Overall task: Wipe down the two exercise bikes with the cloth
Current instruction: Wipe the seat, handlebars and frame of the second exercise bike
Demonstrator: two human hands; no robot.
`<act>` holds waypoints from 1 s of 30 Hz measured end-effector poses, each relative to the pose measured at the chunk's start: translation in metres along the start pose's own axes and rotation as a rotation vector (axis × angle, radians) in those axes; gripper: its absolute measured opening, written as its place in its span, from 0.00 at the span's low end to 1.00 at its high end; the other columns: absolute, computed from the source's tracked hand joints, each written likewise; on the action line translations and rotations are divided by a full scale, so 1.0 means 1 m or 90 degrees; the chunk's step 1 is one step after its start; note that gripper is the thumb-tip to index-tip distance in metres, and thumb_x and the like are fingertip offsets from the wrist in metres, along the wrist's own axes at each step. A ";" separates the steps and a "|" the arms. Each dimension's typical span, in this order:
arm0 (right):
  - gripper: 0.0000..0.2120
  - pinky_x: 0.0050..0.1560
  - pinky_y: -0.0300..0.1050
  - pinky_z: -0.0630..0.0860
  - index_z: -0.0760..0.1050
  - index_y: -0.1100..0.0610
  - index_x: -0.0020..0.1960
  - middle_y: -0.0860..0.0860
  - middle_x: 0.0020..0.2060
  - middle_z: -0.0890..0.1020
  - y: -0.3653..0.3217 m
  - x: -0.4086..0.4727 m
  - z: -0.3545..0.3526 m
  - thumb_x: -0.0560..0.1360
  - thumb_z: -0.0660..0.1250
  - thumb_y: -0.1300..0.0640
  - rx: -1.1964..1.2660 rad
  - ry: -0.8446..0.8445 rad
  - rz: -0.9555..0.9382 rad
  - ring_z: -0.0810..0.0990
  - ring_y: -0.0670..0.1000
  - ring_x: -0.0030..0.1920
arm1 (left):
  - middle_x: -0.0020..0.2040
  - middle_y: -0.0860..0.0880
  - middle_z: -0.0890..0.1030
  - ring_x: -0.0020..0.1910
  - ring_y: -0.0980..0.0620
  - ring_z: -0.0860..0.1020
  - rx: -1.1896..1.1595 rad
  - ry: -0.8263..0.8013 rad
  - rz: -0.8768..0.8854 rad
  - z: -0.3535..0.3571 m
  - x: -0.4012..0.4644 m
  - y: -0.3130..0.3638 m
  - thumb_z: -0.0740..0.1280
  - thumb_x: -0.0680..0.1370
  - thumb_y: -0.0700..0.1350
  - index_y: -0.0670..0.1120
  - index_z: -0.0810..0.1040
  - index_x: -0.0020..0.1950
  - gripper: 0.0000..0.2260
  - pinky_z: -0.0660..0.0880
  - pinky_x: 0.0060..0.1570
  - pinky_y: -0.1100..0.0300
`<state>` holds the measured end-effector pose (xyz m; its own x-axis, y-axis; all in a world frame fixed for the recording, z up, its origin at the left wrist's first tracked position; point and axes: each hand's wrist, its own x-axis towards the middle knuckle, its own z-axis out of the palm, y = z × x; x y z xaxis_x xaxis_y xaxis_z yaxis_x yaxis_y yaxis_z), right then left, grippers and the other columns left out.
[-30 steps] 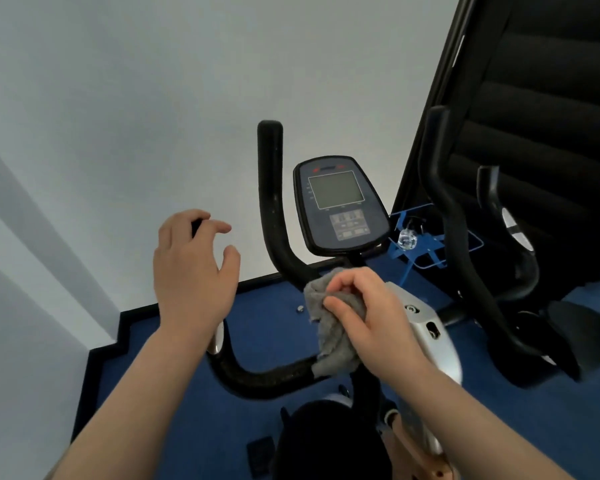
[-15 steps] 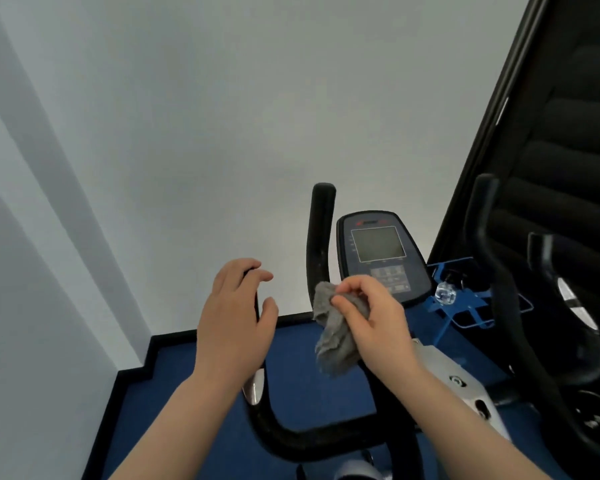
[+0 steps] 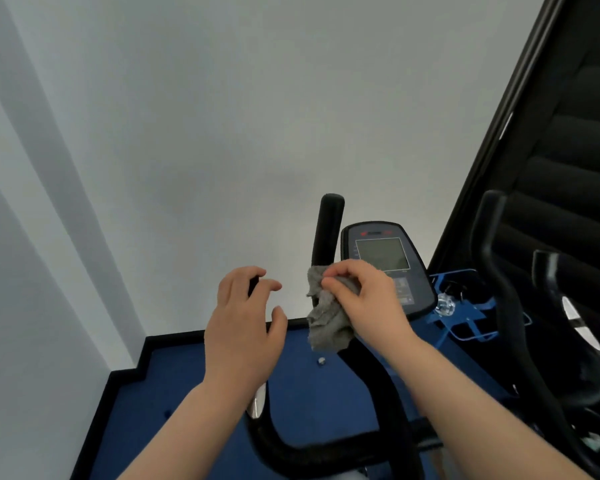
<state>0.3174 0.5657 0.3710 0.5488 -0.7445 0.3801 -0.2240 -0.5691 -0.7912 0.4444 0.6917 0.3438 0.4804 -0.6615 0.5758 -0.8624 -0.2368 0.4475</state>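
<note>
Right hand bunches nubby grey cloth against the rounded black handlebar

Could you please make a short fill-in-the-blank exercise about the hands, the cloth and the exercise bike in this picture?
1. The grey cloth is held by the ____ hand.
2. The cloth touches the upright black ____ beside the console.
3. The left hand holds ____.
4. The floor under the bike is ____.

Missing words: right; handlebar; nothing; blue
</note>
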 end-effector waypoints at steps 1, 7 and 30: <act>0.04 0.48 0.32 0.71 0.79 0.48 0.41 0.42 0.41 0.82 -0.001 -0.003 -0.009 0.72 0.71 0.57 -0.004 -0.059 0.028 0.79 0.39 0.45 | 0.58 0.50 0.74 0.62 0.52 0.66 0.001 0.002 -0.003 0.001 0.000 0.001 0.68 0.71 0.41 0.47 0.78 0.53 0.11 0.71 0.33 0.63; 0.03 0.47 0.33 0.70 0.80 0.52 0.42 0.43 0.41 0.81 -0.020 -0.008 -0.031 0.72 0.71 0.59 -0.065 -0.059 -0.048 0.77 0.39 0.45 | 0.59 0.52 0.73 0.62 0.54 0.66 0.002 -0.001 0.023 0.000 0.000 -0.006 0.68 0.71 0.42 0.48 0.78 0.52 0.10 0.66 0.28 0.68; 0.03 0.45 0.38 0.73 0.78 0.52 0.45 0.47 0.43 0.81 -0.036 0.038 -0.021 0.73 0.69 0.59 0.067 0.232 -0.051 0.78 0.43 0.44 | 0.59 0.53 0.73 0.61 0.55 0.66 0.001 0.001 0.029 0.001 0.000 -0.007 0.69 0.71 0.42 0.49 0.78 0.49 0.08 0.70 0.25 0.66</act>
<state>0.3287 0.5507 0.4239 0.2340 -0.7854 0.5731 -0.0982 -0.6055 -0.7898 0.4503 0.6925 0.3396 0.4403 -0.6709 0.5967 -0.8839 -0.2073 0.4192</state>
